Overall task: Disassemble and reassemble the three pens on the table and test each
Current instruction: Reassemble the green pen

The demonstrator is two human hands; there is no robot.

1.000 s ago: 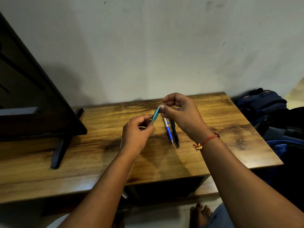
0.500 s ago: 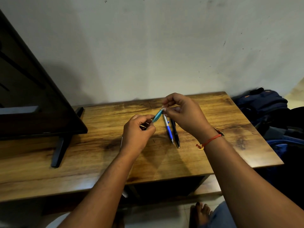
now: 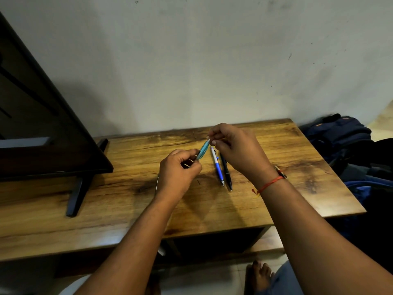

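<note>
A bare foot [image 3: 258, 275] rests on the floor at 5 o'clock, below the front edge of the table [image 3: 106, 226].

Above the table centre, the left hand [image 3: 178, 173] holds the lower end of the teal pen [image 3: 202, 150]. Its grip is closed round the barrel, fingers curled. The pen is clear of the table surface and slants toward 1 o'clock.

The right hand [image 3: 236, 152], at 2 o'clock from the left hand, pinches the pen's white upper tip between thumb and forefinger in a narrow grip. A red thread [image 3: 269, 185] circles the right wrist.

Below the right hand, the blue-and-white pen [image 3: 217, 167] and the black pen [image 3: 225, 172] lie side by side on the table, tips toward 5 o'clock.

A thin pale rod [image 3: 157, 184] lies at 9 o'clock of the left wrist, partly hidden.

A dark screen [image 3: 42, 135] stands on the table at 9 o'clock. Backpacks [image 3: 340, 133] lie off the table at 3 o'clock. A pale wall [image 3: 191, 71] closes the scene at 12 o'clock.
</note>
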